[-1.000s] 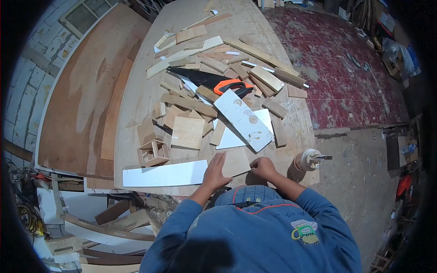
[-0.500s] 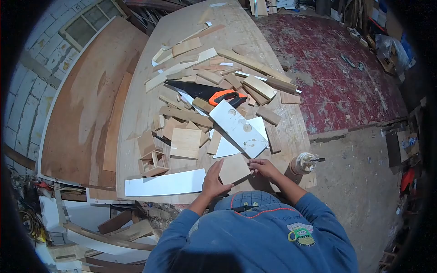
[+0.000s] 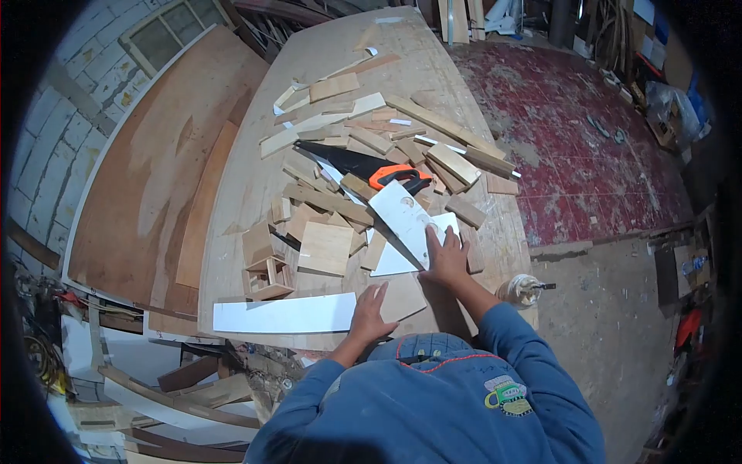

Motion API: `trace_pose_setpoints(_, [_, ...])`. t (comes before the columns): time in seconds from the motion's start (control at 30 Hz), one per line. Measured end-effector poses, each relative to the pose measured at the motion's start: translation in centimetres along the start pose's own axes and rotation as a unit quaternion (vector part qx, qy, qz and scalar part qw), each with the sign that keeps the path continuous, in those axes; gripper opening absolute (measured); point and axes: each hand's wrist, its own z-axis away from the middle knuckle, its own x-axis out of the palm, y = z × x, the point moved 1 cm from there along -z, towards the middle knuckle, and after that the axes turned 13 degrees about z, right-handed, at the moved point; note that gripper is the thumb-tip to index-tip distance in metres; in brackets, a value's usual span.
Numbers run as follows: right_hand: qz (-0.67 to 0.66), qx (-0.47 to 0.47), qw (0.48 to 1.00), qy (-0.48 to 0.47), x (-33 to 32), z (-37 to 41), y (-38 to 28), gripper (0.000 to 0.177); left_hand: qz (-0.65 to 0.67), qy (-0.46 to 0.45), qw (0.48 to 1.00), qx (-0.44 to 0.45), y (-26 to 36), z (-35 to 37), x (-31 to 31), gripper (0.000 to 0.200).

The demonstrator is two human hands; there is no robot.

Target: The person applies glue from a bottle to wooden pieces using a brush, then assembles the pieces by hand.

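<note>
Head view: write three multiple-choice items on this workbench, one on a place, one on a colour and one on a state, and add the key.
1. Where does the right hand rest?
A. on the white flat board with round holes
B. on a metal hammer
C. on a blue bucket

2. What colour is the grip of the black-bladed handsaw?
A. blue
B. green
C. orange

3. How is the left hand?
A. clenched in a fist
B. flat, fingers straight, at the small pale plywood square
C. raised in the air

Key:
1 A, the palm lies on the board's near end.
2 C, the grip shows bright orange.
3 B, the hand is palm down with its fingers stretched out by the square's edge.
</note>
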Motion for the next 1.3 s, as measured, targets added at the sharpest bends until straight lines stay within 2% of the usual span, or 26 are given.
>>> trace_pose_setpoints(0.07, [-0.006,-0.002,1.0,-0.003,-0.6,-0.7,0.2,0.118,-0.024,-0.02,0.999,-0.011,-0.2,0.1,0.0,0.104])
trace_pose_setpoints(0.2, [-0.123,-0.043,0.99,-0.055,-1.0,-3.1,2.0,0.121,-0.014,-0.027,1.0,0.0,-0.6,0.9,0.0,0.104])
trace_pose_setpoints(0.27, [-0.254,-0.061,0.964,-0.054,-1.2,-4.1,2.4,0.112,-0.012,-0.031,0.999,-0.013,-0.5,1.1,0.1,0.104])
trace_pose_setpoints(0.3, [-0.379,-0.086,0.92,-0.049,-0.9,-4.3,2.7,0.098,-0.016,-0.037,0.999,-0.022,-0.3,1.1,0.0,0.104])
trace_pose_setpoints(0.33, [-0.375,-0.09,0.921,-0.05,-0.7,-4.5,3.2,0.098,-0.013,-0.032,0.999,-0.023,-0.2,1.1,0.0,0.104])
trace_pose_setpoints(0.37, [-0.533,-0.062,0.822,-0.189,-0.3,-4.8,3.7,0.088,0.015,-0.032,0.999,-0.037,-0.2,1.0,-0.1,0.103])
trace_pose_setpoints(0.4, [-0.661,-0.03,0.679,-0.318,-0.4,-4.9,3.5,0.079,0.042,-0.03,0.997,-0.051,-0.1,0.9,-0.3,0.103])
trace_pose_setpoints(0.43, [-0.657,-0.033,0.681,-0.321,-0.4,-4.9,3.4,0.079,0.044,-0.025,0.997,-0.053,0.0,0.8,-0.6,0.103])
trace_pose_setpoints(0.53, [-0.8,-0.017,0.47,-0.372,-0.5,-4.1,3.1,0.068,0.055,-0.052,0.995,-0.069,0.5,0.6,-1.1,0.1])
trace_pose_setpoints(0.57, [-0.81,-0.059,0.447,-0.374,-0.2,-4.5,2.6,0.069,0.036,-0.055,0.996,-0.063,0.7,0.7,-1.1,0.1])
trace_pose_setpoints(0.6, [-0.809,-0.059,0.448,-0.376,-0.4,-4.6,2.5,0.069,0.016,-0.058,0.997,-0.057,0.7,0.7,-1.1,0.099])
trace_pose_setpoints(0.67, [-0.777,-0.046,0.527,-0.342,-0.6,-5.0,2.3,0.064,0.011,-0.053,0.997,-0.05,0.4,0.9,-0.7,0.098])
trace_pose_setpoints(0.73, [-0.691,-0.024,0.686,-0.225,-0.5,-6.6,1.1,0.062,0.005,-0.045,0.998,-0.044,0.1,0.6,-0.7,0.098])
trace_pose_setpoints(0.77, [-0.667,-0.059,0.721,-0.18,-0.7,-7.7,0.8,0.061,0.013,-0.044,0.998,-0.041,-0.1,0.6,-0.6,0.097])
trace_pose_setpoints(0.8, [-0.628,-0.048,0.758,-0.167,-2.1,-8.6,0.1,0.074,0.021,-0.044,0.998,-0.039,-0.3,0.6,-0.6,0.096])
trace_pose_setpoints(0.83, [-0.586,-0.02,0.795,-0.154,-2.6,-10.0,-0.9,0.074,0.024,-0.033,0.999,-0.032,0.2,0.5,-1.0,0.094])
trace_pose_setpoints(0.87, [-0.542,0.007,0.829,-0.139,-3.0,-11.5,-1.7,0.073,0.023,-0.032,0.999,-0.037,0.4,0.5,-1.2,0.094])
trace_pose_setpoints(0.97, [-0.403,0.008,0.913,-0.057,-2.6,-16.7,-3.5,0.094,0.009,-0.036,0.999,-0.032,0.4,0.0,-1.5,0.094])
trace_pose_setpoints(1.0, [-0.404,0.007,0.913,-0.058,-3.3,-17.9,-4.4,0.094,0.008,-0.036,0.999,-0.033,0.2,0.0,-1.5,0.094])
trace_pose_setpoints(1.07, [-0.208,0.028,0.975,-0.07,-4.6,-20.1,-6.3,0.096,0.024,-0.039,0.998,-0.032,0.1,-0.2,-1.6,0.095])
trace_pose_setpoints(1.1, [-0.207,0.054,0.973,-0.089,-4.9,-21.2,-7.2,0.101,0.011,-0.047,0.998,-0.04,-0.1,-0.3,-1.5,0.093])
trace_pose_setpoints(1.13, [-0.208,0.054,0.973,-0.088,-3.8,-22.6,-7.8,0.101,0.001,-0.03,0.999,-0.028,-0.9,-0.1,-0.9,0.08])
trace_pose_setpoints(1.17, [-0.319,0.054,0.945,-0.037,-1.5,-24.5,-8.5,0.094,-0.043,-0.009,0.999,-0.017,-2.3,0.3,0.5,0.073])
trace_pose_setpoints(1.2, [-0.425,0.053,0.903,0.015,-0.4,-25.8,-8.9,0.089,-0.086,0.013,0.996,-0.005,-3.9,0.6,2.0,0.067])
trace_pose_setpoints(1.23, [-0.572,0.014,0.819,0.037,-0.5,-26.4,-9.4,0.076,-0.086,0.013,0.996,-0.005,-5.2,0.8,3.2,0.067])
trace_pose_setpoints(1.3, [-0.572,0.032,0.819,0.036,-1.4,-26.3,-9.4,0.07,-0.014,0.021,0.995,-0.094,-7.0,1.0,4.8,0.059])
